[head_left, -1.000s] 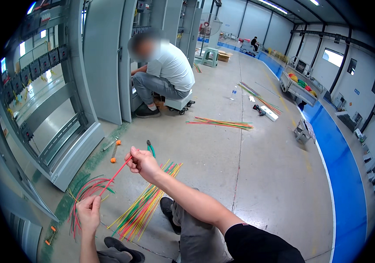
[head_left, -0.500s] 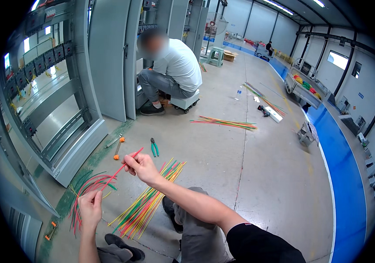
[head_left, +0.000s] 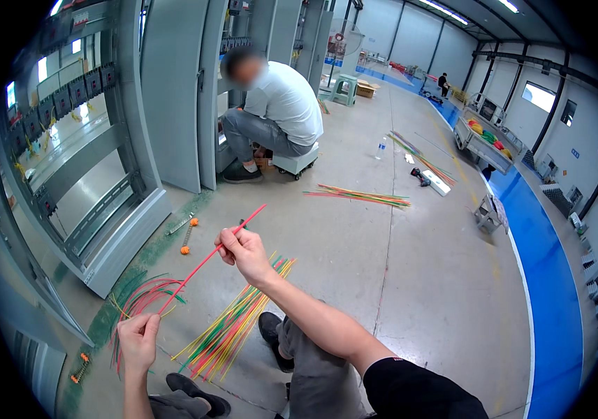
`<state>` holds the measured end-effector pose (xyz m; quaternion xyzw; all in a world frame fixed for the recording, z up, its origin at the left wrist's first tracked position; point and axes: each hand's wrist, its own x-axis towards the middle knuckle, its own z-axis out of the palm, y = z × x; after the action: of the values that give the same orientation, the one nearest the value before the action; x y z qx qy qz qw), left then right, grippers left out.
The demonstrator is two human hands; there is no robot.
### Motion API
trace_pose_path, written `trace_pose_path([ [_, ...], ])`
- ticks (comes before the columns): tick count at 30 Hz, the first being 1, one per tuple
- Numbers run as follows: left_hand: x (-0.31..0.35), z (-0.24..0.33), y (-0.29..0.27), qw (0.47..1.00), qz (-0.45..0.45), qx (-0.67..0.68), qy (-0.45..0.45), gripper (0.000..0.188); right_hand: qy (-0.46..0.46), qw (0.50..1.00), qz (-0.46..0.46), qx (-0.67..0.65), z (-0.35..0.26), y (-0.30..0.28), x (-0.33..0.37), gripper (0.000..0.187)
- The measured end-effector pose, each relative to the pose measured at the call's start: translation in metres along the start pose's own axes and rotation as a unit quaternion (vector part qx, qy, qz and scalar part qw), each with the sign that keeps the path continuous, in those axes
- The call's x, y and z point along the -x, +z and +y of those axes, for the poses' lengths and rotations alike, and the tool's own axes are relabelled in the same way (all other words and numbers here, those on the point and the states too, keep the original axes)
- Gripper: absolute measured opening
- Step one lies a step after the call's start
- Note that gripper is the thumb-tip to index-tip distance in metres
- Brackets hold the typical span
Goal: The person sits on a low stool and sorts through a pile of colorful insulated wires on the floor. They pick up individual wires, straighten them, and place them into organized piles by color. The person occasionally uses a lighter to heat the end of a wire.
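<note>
A thin red wire (head_left: 193, 275) stretches slantwise between my two hands. My left hand (head_left: 138, 342) is closed on its lower end, thumb against the curled fingers. Higher and to the right, my right hand (head_left: 249, 255) pinches the same wire, whose free end sticks out past the fingers. Curved red and green wires (head_left: 147, 296) lie on the floor just beyond my left hand. Below my right forearm is a spread bundle of straight yellow, green and red wires (head_left: 232, 332). Pliers (head_left: 243, 223) are mostly hidden behind my right hand.
Open grey cabinets (head_left: 128, 237) line the left. A person (head_left: 281, 105) sits on a low wheeled stool beside them. An orange-ended spring (head_left: 188, 236) lies near the cabinet base. Farther off are another wire bundle (head_left: 358, 197), a cordless drill (head_left: 420, 177) and a cart (head_left: 486, 143).
My right hand has moved up and to the right, with more red wire now showing above its fingers. The left hand has shifted slightly. The pliers have become mostly covered.
</note>
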<state>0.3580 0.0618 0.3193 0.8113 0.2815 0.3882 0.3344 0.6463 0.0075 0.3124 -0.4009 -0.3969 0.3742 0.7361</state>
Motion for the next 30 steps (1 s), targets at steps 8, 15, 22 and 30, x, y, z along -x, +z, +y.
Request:
trace_pose_path([
  [8,-0.001,-0.004,-0.007,0.999,-0.02,-0.033,0.004,0.027,0.102,0.99,-0.026,-0.093,0.0,0.002,-0.013,0.037],
  [15,-0.007,-0.01,0.015,0.998,-0.046,0.021,-0.03,0.016,0.13,0.989,-0.074,-0.02,0.012,0.022,0.004,0.041],
  [22,0.003,-0.011,-0.009,0.995,-0.075,0.002,-0.058,0.016,0.065,0.997,0.003,-0.052,0.004,-0.003,-0.01,0.043],
  [30,-0.001,-0.017,0.001,0.997,-0.047,-0.054,-0.031,0.015,0.032,0.999,-0.012,0.027,-0.001,-0.008,-0.011,0.043],
])
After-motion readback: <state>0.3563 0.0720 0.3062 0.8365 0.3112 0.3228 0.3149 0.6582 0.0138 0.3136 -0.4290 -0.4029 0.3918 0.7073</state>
